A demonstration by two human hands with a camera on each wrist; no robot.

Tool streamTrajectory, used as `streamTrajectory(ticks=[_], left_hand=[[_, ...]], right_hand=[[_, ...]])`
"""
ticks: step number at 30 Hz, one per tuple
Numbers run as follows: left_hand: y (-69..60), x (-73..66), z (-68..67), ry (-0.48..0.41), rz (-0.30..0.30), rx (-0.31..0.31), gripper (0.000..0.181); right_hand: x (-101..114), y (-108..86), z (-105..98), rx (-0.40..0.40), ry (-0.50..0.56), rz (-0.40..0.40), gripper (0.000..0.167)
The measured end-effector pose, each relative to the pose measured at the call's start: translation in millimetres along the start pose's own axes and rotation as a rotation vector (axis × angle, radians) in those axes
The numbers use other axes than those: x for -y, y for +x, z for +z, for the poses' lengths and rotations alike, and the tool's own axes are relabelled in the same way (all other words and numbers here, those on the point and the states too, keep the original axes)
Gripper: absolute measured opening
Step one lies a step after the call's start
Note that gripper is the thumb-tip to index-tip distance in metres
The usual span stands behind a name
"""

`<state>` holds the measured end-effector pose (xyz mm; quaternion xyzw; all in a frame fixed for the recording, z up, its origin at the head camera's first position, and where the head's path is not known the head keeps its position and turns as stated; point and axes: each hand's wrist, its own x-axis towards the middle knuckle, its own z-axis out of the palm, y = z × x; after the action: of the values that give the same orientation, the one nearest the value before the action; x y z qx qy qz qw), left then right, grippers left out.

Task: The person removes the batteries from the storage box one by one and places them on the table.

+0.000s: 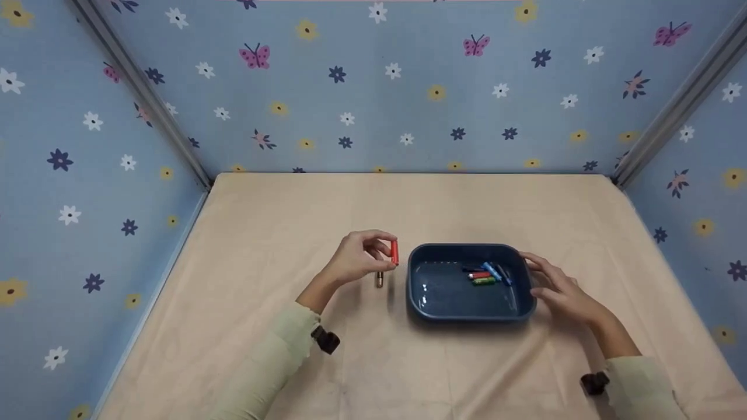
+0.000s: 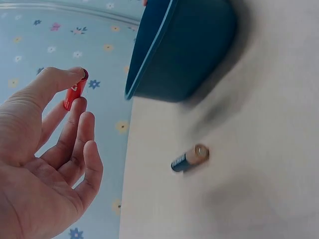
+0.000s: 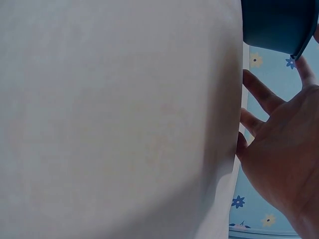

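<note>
Within my left hand [image 1: 363,258]: red battery [image 1: 394,252]

I pinch it by its ends; the blue tub [image 1: 471,318] stands just to this hand's right. Expect light, rigid, slick handling; grip the ends squarely. My right hand [image 1: 563,293], fingers spread, touches the tub's rim.

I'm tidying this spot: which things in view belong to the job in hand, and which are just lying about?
Seemingly part of the job:
red cylindrical battery, pinched by the left hand
dark blue rectangular tub, right hand at its rim
small coloured cylinders inside it
copper-and-black cylindrical battery, lying beside the tub

Just surroundings:
peach cloth
blue flowered panels
grey straight posts
</note>
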<state>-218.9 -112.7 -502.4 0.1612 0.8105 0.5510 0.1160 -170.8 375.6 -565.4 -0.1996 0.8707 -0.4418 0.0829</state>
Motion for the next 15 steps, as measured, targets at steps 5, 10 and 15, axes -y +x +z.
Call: streamTrajectory(ticks=[5, 10, 15], left_hand=[[-10.8, 5.5, -17.1, 0.012, -0.017, -0.022, 0.053], [-18.7, 9.2, -29.3, 0.051, -0.038, -0.024, 0.052], [-18.6, 15.6, -33.6, 0.11, -0.009, -0.051, 0.051]], right_hand=[[0.0, 1.1, 0.6, -0.004, -0.014, -0.007, 0.069], [-1.1, 0.8, 0.9, 0.002, 0.001, -0.03, 0.07], [-1.5, 0.3, 0.7, 0.005, 0.053, -0.016, 0.07]])
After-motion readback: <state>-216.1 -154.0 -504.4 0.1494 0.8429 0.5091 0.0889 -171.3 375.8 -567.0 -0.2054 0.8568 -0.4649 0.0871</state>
